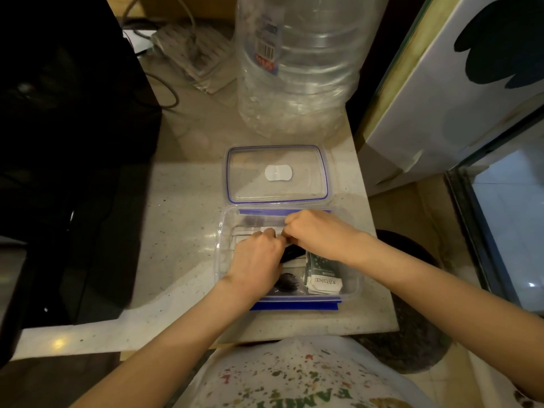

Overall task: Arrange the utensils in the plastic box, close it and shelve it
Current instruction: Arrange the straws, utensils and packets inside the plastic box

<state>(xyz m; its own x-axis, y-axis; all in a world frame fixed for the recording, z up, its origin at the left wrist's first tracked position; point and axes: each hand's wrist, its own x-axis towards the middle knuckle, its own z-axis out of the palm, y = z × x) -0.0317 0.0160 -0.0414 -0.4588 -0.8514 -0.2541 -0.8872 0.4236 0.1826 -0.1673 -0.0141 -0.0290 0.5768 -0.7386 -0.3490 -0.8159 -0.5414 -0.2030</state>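
A clear plastic box (351,285) with blue clasps stands open on the pale counter. Its clear lid (306,160), edged in blue, lies flat on the counter just behind it. Inside the box lie black plastic utensils (287,281), white wrapped packets (245,234) and a green-and-white sachet (322,273). My left hand (256,260) and my right hand (316,234) are both down in the box, fingertips meeting near its middle, pinching something among the packets. What exactly they grip is hidden by the fingers.
A large empty clear water bottle (297,63) stands behind the lid. A big black appliance (67,148) fills the left side. Cables and a power strip (191,51) lie at the back. A white box (447,95) and a glass-fronted cabinet (506,219) stand to the right past the counter edge.
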